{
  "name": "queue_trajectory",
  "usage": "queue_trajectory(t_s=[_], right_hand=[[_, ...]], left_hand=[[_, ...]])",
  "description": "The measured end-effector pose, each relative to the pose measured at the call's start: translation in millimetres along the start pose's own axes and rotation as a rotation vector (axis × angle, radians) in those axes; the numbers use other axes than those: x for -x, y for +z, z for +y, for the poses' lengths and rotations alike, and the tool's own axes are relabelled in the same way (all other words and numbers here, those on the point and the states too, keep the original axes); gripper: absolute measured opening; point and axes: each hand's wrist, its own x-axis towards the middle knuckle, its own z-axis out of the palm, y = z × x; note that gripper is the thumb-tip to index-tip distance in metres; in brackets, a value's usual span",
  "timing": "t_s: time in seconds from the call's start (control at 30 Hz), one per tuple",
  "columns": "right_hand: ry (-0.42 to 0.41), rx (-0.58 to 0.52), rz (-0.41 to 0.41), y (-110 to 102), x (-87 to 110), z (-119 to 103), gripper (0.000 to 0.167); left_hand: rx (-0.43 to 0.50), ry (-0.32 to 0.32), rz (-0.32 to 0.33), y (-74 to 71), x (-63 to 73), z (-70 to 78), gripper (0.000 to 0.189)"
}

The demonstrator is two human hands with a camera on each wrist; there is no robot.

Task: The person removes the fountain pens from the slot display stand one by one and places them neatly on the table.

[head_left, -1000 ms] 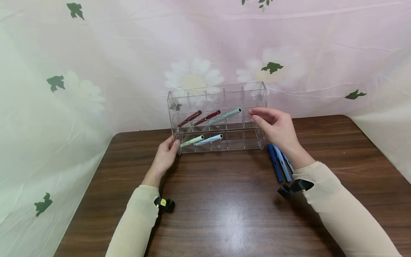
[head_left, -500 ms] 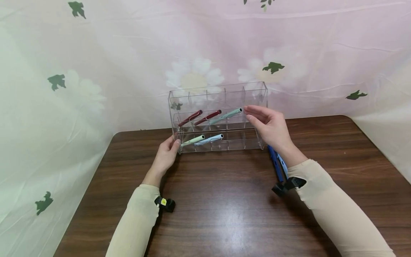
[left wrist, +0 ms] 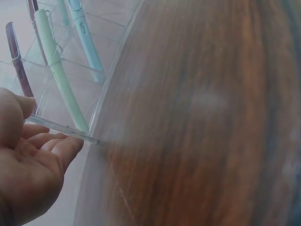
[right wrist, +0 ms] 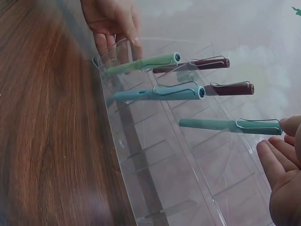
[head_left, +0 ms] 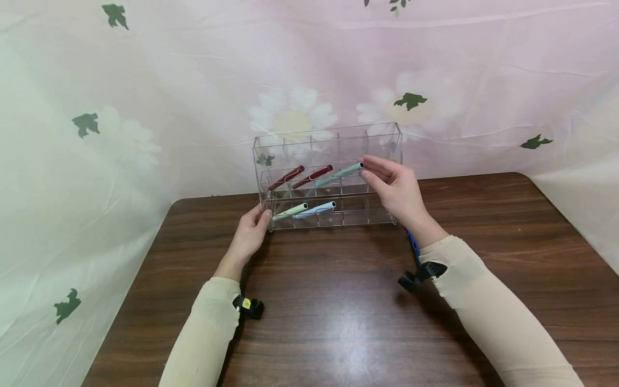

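Note:
A clear acrylic pen holder with stepped compartments stands at the back of the table. My left hand grips its left side wall, thumb on one face and fingers on the other. The right hand pinches the cap end of a teal pen, which leans in the upper tier. Left of that pen, two dark red pens lean in the same tier. Down in the front tier are a light green pen and a light blue pen.
On the wooden table, a dark blue pen lies partly hidden under the right wrist. Black wrist cameras hang below both sleeves. A flowered cloth rises right behind the holder.
My right hand has moved left, from beside the holder's right end to the teal pen's cap, and now pinches it. It covers more of the blue pens. The left hand stays put.

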Motion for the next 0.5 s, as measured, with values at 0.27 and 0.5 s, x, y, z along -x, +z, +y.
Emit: queue_trajectory(t_s=[0.27,0.5], right_hand=[[0.023,-0.078,0.013,7.4,-3.1,5.7,0.039],[0.038,-0.148,0.01,12.7,-6.2,7.8,0.039]], left_hand=[[0.002,0.01,0.004,-0.2,0.1,-0.9,0.051],[0.003,0.004,0.002,0.1,-0.6,-1.7,0.051]])
